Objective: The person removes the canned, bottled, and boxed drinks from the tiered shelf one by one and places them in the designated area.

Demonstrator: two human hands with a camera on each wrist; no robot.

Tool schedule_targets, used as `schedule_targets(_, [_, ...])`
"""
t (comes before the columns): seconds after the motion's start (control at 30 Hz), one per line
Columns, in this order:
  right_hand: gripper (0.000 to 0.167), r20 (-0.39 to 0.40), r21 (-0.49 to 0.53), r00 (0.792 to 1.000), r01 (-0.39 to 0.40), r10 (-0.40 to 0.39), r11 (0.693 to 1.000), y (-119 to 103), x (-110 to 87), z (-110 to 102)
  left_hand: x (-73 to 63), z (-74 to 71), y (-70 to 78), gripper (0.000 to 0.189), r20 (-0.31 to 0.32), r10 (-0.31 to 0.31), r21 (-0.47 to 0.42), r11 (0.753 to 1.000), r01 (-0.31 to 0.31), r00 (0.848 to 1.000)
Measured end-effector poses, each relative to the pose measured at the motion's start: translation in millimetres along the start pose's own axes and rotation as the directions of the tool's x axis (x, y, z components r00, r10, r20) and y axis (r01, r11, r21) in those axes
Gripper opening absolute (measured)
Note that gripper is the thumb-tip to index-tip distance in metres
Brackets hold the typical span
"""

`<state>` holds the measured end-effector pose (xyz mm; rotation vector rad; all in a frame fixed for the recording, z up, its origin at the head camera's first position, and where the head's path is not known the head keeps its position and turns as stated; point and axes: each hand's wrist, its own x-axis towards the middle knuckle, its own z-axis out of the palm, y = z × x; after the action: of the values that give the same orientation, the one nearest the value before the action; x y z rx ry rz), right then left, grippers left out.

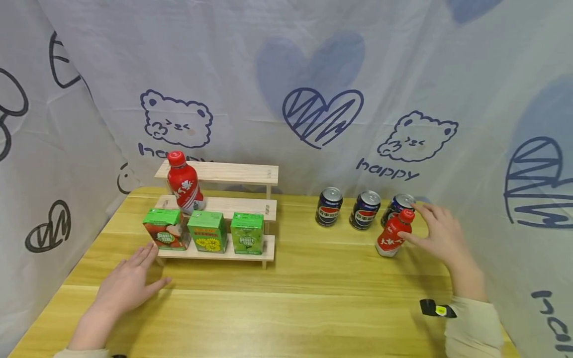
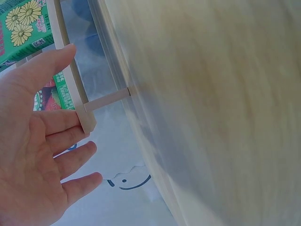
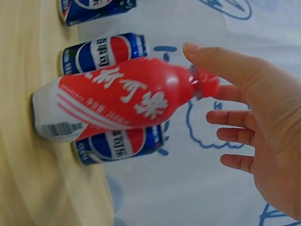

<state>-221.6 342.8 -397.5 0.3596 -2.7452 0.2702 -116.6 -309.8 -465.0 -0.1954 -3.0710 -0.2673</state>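
Observation:
My left hand [image 1: 125, 286] lies at the left end of a three-tier wooden rack [image 1: 201, 254], its fingers extended; in the left wrist view they overlap the end of the lowest board. Three green drink cartons, a red-fruit one [image 1: 166, 233], a flower one [image 2: 22, 23] and a light green one [image 1: 247, 236], stand on that tier. A red bottle [image 1: 182, 181] stands behind them on the middle tier. My right hand [image 1: 440, 236] is around the cap of a second red bottle [image 3: 127, 96] on the table, thumb and fingers spread apart, not closed on it.
Three blue cola cans stand in a row at the back right: a left can [image 1: 329, 209], a middle can [image 1: 365, 211] and a right can [image 1: 394, 206] partly hidden behind the bottle. A printed white curtain [image 1: 313, 64] hangs behind and beside the wooden table [image 1: 291, 308].

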Motion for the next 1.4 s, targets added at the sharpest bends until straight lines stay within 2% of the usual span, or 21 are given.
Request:
schedule_targets(0.3, [0.078, -0.026, -0.020, 0.999, 0.018, -0.018, 1.000, -23, 6.5, -17, -0.4, -0.4, -0.1, 0.096, 0.006, -0.002, 0.002, 1.000, 0.002, 1.000])
schedule_targets(0.53, [0.072, -0.086, -0.063, 0.988, 0.123, -0.128, 0.990, -48, 14.0, -30, -0.9, -0.8, 0.0, 0.096, 0.007, -0.006, 0.007, 1.000, 0.006, 1.000])
schedule_targets(0.63, [0.068, -0.160, -0.076, 0.963, 0.207, -0.216, 0.975, -57, 18.3, -31, -1.4, -0.8, 0.5, 0.096, 0.008, -0.009, 0.006, 1.000, 0.009, 1.000])
schedule_targets(0.7, [0.068, -0.218, -0.088, 0.935, 0.267, -0.280, 0.960, -62, 22.6, -30, -1.3, -0.8, 0.6, 0.095, 0.009, -0.010, 0.005, 1.000, 0.010, 1.000])
schedule_targets(0.83, [0.083, -0.320, -0.112, 0.865, 0.370, -0.385, 0.922, -75, 32.9, -27, -0.8, -0.6, 1.0, 0.095, 0.013, -0.013, 0.008, 1.000, 0.013, 1.000])
schedule_targets(0.9, [0.084, -0.341, -0.113, 0.846, 0.395, -0.409, 0.912, -83, 38.1, -26, -0.3, -0.3, 0.8, 0.095, 0.012, -0.013, 0.007, 1.000, 0.013, 1.000])
schedule_targets(1.13, [0.079, -0.327, -0.069, 0.831, 0.454, -0.450, 0.888, -114, 55.5, -17, -0.5, 1.2, -0.4, 0.095, 0.003, -0.012, 0.004, 1.000, 0.012, 1.000])
schedule_targets(1.4, [0.065, -0.337, -0.016, 0.795, 0.531, -0.504, 0.847, -150, 74.0, -3, -0.9, 0.7, 0.4, 0.094, 0.000, -0.008, 0.013, 1.000, 0.008, 1.000])
